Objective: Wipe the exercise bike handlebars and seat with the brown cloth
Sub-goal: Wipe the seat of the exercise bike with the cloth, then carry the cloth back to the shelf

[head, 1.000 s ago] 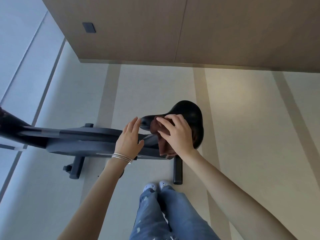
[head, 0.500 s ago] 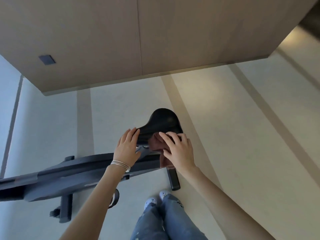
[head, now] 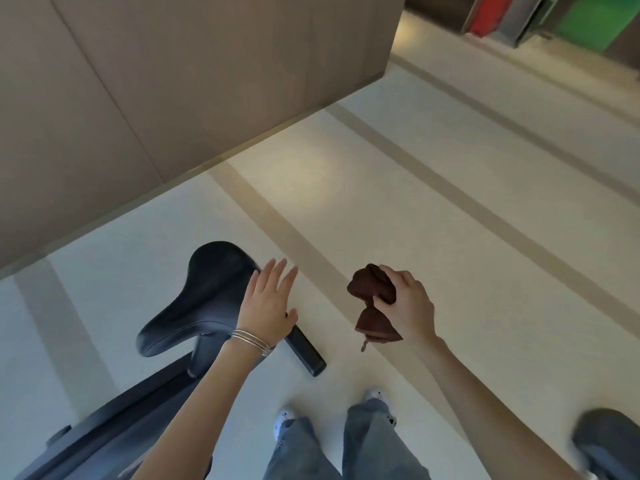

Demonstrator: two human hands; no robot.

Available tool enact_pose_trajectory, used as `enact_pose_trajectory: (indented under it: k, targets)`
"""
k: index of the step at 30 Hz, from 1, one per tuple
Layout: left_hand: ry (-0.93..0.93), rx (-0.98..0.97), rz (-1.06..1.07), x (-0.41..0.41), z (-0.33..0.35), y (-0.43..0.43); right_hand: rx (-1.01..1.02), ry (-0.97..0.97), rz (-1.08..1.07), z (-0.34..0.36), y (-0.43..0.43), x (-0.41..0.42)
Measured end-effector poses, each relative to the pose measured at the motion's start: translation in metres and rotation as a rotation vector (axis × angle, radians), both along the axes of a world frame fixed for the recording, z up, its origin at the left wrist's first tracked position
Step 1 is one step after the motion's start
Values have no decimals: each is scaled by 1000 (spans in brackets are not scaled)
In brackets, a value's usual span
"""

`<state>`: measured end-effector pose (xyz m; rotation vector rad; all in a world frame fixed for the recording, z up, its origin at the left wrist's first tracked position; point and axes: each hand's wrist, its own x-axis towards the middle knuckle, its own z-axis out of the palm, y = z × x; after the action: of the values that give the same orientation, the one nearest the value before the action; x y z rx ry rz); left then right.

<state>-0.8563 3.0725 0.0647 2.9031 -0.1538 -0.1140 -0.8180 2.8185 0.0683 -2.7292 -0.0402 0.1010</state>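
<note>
The exercise bike's black seat [head: 204,296] stands at lower left on its dark frame [head: 114,424]. The handlebars are out of view. My left hand [head: 270,303], with thin bracelets on the wrist, hovers open at the seat's right edge, fingers spread. To the right, clear of the bike, my right hand [head: 407,303] holds the bunched brown cloth [head: 372,303] in the air over the floor. Part of the cloth hangs below the fist.
A tan panelled wall [head: 173,81] runs behind the bike. The bike's rear foot bar [head: 304,348] lies on the pale striped floor [head: 415,209]. My legs in jeans [head: 346,445] stand below. A dark blurred object [head: 609,441] sits at bottom right.
My right hand lifted the brown cloth off the seat and swung it right, away from the bike. My left hand left the seat's nose and opened beside it. The view turned right.
</note>
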Motion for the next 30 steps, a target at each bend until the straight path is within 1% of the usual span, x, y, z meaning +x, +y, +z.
enact_pose_trajectory:
  k: [5, 10, 16, 20, 23, 26, 27, 30]
  targets:
    - [78, 37, -232, 44, 2, -85, -10, -10, -168, 7, -75, -10]
    - [83, 124, -417, 71, 6, -171, -79, -34, -253, 16, -151, -20]
    - [101, 214, -555, 88, 15, -275, -200, -82, -239, 26, -237, -30]
    - [101, 252, -630, 98, 18, -341, -199, -86, -288, 29, -290, -34]
    - [116, 254, -686, 104, 20, -388, -283, -93, -277, 32, -325, -36]
    - [109, 258, -750, 107, 22, -426, -422, -46, -243, 36, -352, -37]
    - [109, 262, -770, 109, 22, -437, -444, 4, -229, 36, -360, -37]
    - [119, 280, -828, 114, 22, -465, -399, 114, -232, 28, -384, -34]
